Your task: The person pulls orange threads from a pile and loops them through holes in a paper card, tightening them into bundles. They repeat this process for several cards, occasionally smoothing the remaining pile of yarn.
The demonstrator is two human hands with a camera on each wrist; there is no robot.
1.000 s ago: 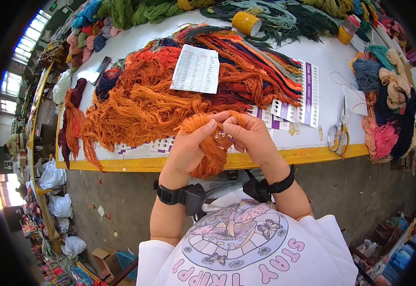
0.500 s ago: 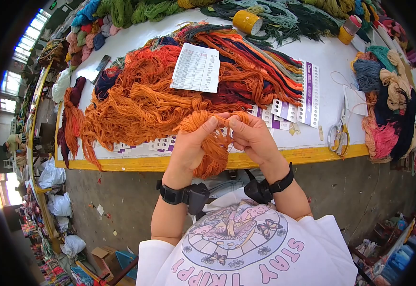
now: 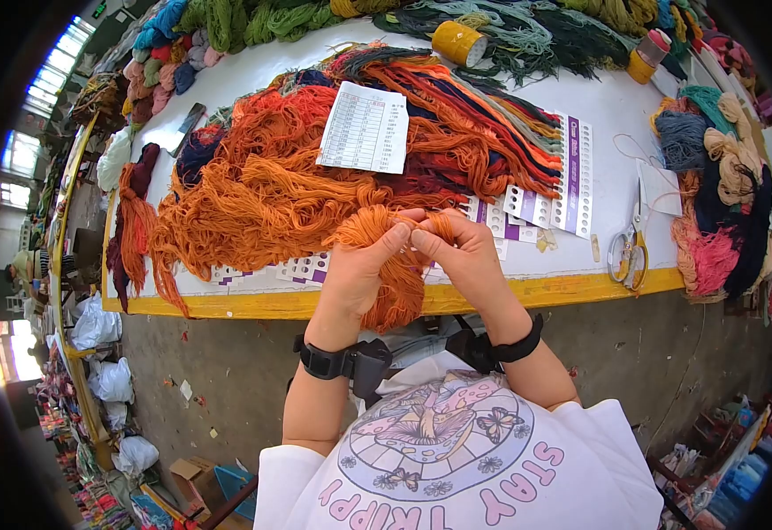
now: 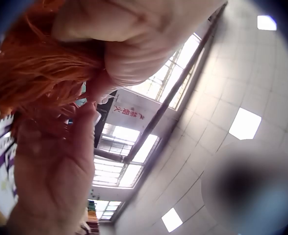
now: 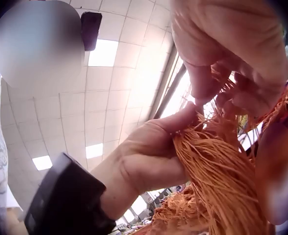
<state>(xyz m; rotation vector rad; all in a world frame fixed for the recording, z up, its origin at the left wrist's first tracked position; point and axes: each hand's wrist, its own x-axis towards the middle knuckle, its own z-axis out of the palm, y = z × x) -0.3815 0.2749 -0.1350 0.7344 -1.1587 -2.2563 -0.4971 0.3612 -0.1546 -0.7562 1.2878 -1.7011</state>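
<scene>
The left hand (image 3: 356, 274) grips an orange yarn skein (image 3: 396, 287) that hangs down over the table's front edge. Close beside it, the right hand (image 3: 474, 261) pinches orange strands at the skein's top, the two thumbs almost meeting. In the right wrist view the strands (image 5: 217, 171) fan down from the left hand (image 5: 149, 156), while the right hand (image 5: 232, 44) holds some from above. The left wrist view shows the skein (image 4: 41, 73) between both hands; some fingertips are hidden by yarn.
A big orange yarn pile (image 3: 253, 203) lies behind the hands, with a printed paper list (image 3: 364, 128) on it. Punched cards (image 3: 571, 177) and scissors (image 3: 629, 247) lie to the right. Yellow-wrapped cylinders (image 3: 458, 44) stand farther back. The table has a yellow front edge (image 3: 562, 289).
The right hand's fingers have shifted slightly at the strands, its thumb now lying closer to the left thumb. The left hand keeps its grip on the skein in nearly the same place.
</scene>
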